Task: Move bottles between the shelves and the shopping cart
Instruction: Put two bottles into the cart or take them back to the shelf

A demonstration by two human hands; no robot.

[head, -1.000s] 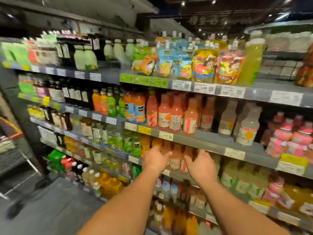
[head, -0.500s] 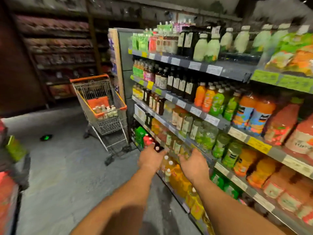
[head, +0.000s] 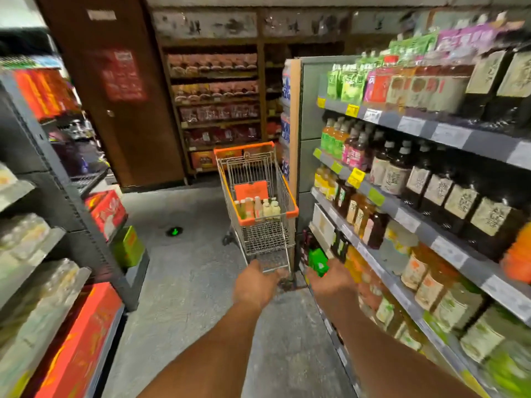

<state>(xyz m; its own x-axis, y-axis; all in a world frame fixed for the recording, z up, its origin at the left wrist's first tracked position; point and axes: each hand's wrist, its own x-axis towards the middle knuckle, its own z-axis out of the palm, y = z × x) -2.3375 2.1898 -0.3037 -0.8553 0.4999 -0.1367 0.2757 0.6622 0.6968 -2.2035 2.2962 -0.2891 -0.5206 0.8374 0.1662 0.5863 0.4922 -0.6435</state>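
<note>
Cart [head: 260, 179] already holds several bottles [head: 257, 208]; shelves [head: 425, 214] remain well stocked. Left hand [head: 254, 284] and right hand [head: 330, 278] reach forward; grip indeterminate, motion-blurred. Transfer judged partway.

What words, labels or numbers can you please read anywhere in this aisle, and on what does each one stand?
None can be read.
Yellow and white price tags on the grey drink shelves: too blurred.
Pale labels on the dark bottles: blurred.
Red poster on the brown door: blurred.
Orange panel in the orange-rimmed wire shopping cart: unreadable.
</note>
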